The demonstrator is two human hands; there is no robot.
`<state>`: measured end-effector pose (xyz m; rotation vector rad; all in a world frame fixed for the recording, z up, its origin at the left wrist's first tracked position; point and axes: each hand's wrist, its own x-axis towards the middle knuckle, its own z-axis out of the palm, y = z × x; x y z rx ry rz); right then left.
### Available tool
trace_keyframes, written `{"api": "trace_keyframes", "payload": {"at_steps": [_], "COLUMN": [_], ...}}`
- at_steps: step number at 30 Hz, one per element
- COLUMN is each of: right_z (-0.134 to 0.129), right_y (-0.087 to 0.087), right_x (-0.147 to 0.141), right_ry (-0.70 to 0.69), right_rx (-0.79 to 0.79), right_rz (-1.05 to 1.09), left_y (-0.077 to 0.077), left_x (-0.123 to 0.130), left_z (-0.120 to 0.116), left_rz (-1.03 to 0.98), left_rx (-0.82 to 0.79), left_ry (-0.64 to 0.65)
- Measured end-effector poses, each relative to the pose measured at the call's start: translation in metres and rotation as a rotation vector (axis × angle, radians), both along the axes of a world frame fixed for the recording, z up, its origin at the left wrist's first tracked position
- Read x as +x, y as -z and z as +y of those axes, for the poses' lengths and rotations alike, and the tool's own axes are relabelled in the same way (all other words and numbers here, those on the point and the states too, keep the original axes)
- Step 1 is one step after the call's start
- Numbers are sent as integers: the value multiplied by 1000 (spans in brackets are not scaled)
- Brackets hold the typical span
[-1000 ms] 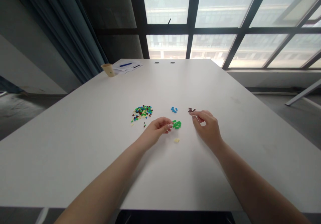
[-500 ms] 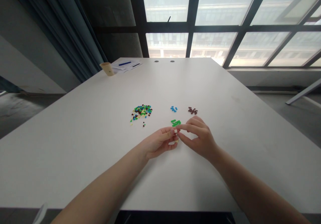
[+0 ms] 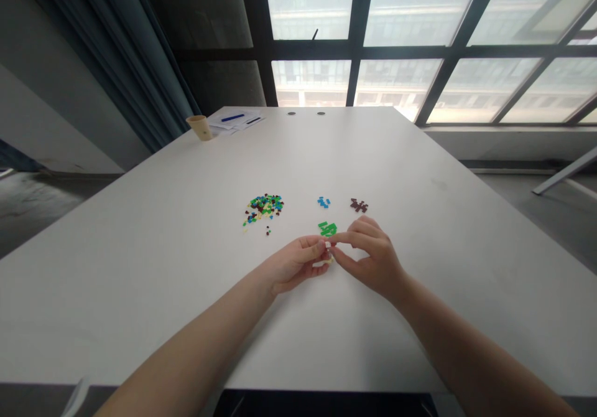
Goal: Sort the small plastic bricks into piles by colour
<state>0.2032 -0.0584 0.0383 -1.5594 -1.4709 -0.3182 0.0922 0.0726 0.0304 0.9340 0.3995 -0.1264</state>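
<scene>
My left hand (image 3: pixel 302 261) is closed, thumb and index finger pinching a small white building brick (image 3: pixel 328 244). Against the same piece rest the thumb and index fingertips of my right hand (image 3: pixel 370 252), coming from the right, with the other fingers curled. Part of the brick is hidden by the fingertips. Just beyond the hands lies a group of green bricks (image 3: pixel 328 229). Pale yellow pieces (image 3: pixel 329 261) show partly beneath my fingers.
A mixed pile of small coloured bricks (image 3: pixel 264 205) lies to the left. Blue bricks (image 3: pixel 323 202) and dark brown bricks (image 3: pixel 359 205) sit farther back. A paper cup (image 3: pixel 200 128) and papers (image 3: pixel 228 123) with a blue pen (image 3: pixel 232 117) are at the far left of the white table (image 3: pixel 163 236).
Both hands stay almost in place. My left hand's lower fingers have shifted slightly, and a little more of the white brick shows.
</scene>
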Motion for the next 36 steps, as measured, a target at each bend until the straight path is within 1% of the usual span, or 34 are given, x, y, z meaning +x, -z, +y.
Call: {"api": "trace_keyframes", "payload": {"at_steps": [10, 12, 14, 15, 16, 17, 18, 20, 21, 22, 23, 24, 26, 28, 32, 36], "right_z": [1, 1, -3, -7, -11, -17, -23, -34, -37, -40, -40, -40, -35, -30, -25, -26], "right_y": [1, -1, -3, -5, -6, -6, -6, -2, 2, 6, 10, 14, 20, 24, 28, 31], "right_x": [-2, 1, 13, 23, 34, 46, 59, 82, 91, 97, 101, 103, 101, 97, 94, 98], "right_ry": [13, 21, 78, 137, 229, 327, 434, 595, 634, 632, 622, 607, 585, 581, 559, 554], "right_rx": [-38, -40, -54, -73, -108, -167, -230, -474, -613, -731, -815, -864, -891, -896, -923, -894], "right_rz": [-15, -32, -37, -25, 6, 53, 116, 199, 239, 272, 292, 301, 290, 277, 304, 302], "left_y": [-1, -2, -4, -5, -6, -8, -9, -9, -8, -6, -4, -1, 4, 9, 13, 17], "left_x": [0, 0, 1, 1, 1, 0, -2, -6, -8, -11, -13, -16, -19, -20, -18, -15], "left_z": [-3, -3, 1, 6, 12, 20, 29, 50, 59, 68, 75, 80, 85, 85, 81, 85], "left_rz": [-5, -9, 3, 13, 27, 46, 66, 157, 224, 308, 397, 482, 612, 665, 635, 586], "left_rx": [30, 45, 112, 185, 301, 460, 659, 1181, 1427, 1595, 1693, 1745, 1768, 1770, 1779, 1797], "left_ry": [-8, -13, -48, -78, -115, -152, -192, -212, -217, -196, -157, -105, -1, 56, 66, 53]}}
